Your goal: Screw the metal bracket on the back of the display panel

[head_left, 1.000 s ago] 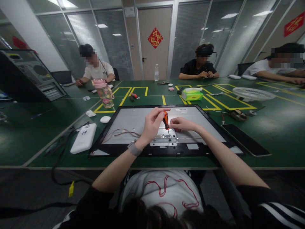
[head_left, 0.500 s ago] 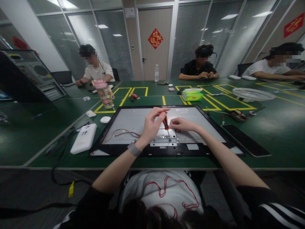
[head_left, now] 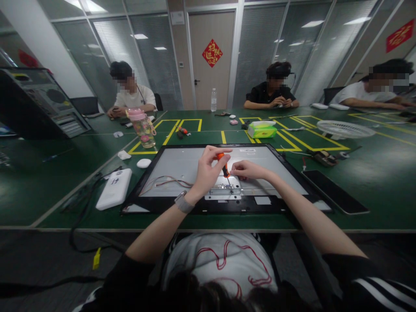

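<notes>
An orange-and-black screwdriver (head_left: 225, 171) stands nearly upright, slightly tilted, its shaft tip down at a metal bracket (head_left: 224, 190) on the back of a flat display panel (head_left: 175, 160). My left hand (head_left: 209, 171) is closed about the top of its handle, thumb and index finger on either side. Curled and closed, my right hand (head_left: 248, 170) has its fingertips against the lower end of the handle. Thin coloured wires (head_left: 162, 180) lie across the panel to the left of the bracket. The screw under the tip is too small to make out.
Left of the panel lie a white power bank (head_left: 114, 189) and a white oval case (head_left: 144, 163); a pink-lidded bottle (head_left: 141, 130) stands behind. A phone (head_left: 334, 190) is on the right. Beyond are a green tissue pack (head_left: 262, 129) and a white fan grille (head_left: 344, 129). Several people sit opposite.
The screwdriver handle has turned slightly as my left thumb and fingers shifted on it. My right hand is nearly still. Across the table, the person on the left has brought their hands together.
</notes>
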A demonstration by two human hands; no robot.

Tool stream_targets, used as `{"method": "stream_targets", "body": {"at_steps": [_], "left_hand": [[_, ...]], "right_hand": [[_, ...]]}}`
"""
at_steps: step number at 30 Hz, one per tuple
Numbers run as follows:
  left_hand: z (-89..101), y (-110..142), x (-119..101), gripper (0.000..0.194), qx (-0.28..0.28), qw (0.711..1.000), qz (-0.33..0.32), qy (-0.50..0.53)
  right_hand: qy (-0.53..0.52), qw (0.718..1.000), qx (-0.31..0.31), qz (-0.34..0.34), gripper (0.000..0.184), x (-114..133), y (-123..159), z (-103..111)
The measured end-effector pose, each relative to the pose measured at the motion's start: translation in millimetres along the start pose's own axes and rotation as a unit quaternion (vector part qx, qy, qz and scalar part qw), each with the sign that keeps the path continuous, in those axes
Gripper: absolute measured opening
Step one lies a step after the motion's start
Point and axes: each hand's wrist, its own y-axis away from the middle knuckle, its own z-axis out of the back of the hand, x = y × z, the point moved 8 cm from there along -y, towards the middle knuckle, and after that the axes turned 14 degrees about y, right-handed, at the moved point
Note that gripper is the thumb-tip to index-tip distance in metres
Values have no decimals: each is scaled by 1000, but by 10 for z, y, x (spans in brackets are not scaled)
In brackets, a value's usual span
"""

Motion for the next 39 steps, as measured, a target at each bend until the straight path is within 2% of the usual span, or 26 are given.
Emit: {"method": "stream_targets", "body": {"at_steps": [6, 12, 17, 23, 29, 35, 39], "left_hand": [[-35, -3, 39, 24, 21, 995, 44, 85], [-65, 10, 29, 18, 32, 998, 39, 49], [-83, 6, 76, 30, 54, 990, 59, 120], [-36, 11, 62, 18, 21, 997, 37, 57], [4, -1, 92, 27, 0, 994, 54, 91], [-27, -2, 83, 18, 21, 998, 47, 44], [-36, 15, 180, 28, 21, 988, 87, 125]], "right_hand": [[0, 1000, 1, 0, 40, -20, -3, -5], [-8, 1000, -1, 12, 38, -17, -4, 1], [1, 1000, -2, 13, 39, -10, -9, -2], [-3, 1000, 1, 16, 39, -8, -20, -16], [-3, 1000, -1, 12, 42, -19, -25, -15], [-17, 1000, 0, 4, 41, -23, -29, -25], [-22, 1000, -6, 7, 41, -37, -44, -29]]}}
